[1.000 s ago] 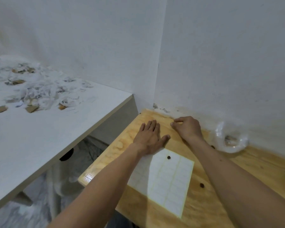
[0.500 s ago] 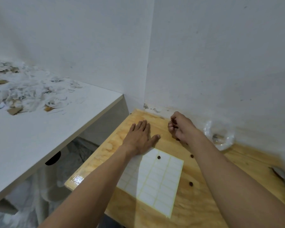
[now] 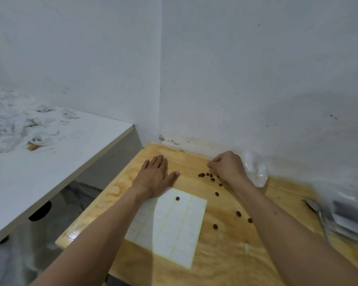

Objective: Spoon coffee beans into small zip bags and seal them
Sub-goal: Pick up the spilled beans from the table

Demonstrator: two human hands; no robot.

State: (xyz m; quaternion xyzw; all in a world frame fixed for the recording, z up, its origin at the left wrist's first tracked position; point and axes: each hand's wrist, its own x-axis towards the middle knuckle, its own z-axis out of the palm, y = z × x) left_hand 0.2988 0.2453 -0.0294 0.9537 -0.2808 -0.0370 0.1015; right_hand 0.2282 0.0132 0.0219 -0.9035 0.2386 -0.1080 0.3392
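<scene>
On wooden table (image 3: 225,254), near wall corner: left hand (image 3: 155,178) flat, fingers straight and together, thumb spread, palm pressing table and top edge of label sheet (image 3: 174,226), likely to steady sheet and body. Right hand (image 3: 227,166) curled in fist beside wall, holding something or not, cannot tell; maybe gathering stray beans. Coffee beans (image 3: 207,176) scattered loose, cluster just beside right hand, others toward near edge, one on sheet. Clear bag (image 3: 255,172) crumpled behind right hand, against wall. Spoon (image 3: 313,205) lying apart at right, blurred. No filling yet, by judgement.
</scene>
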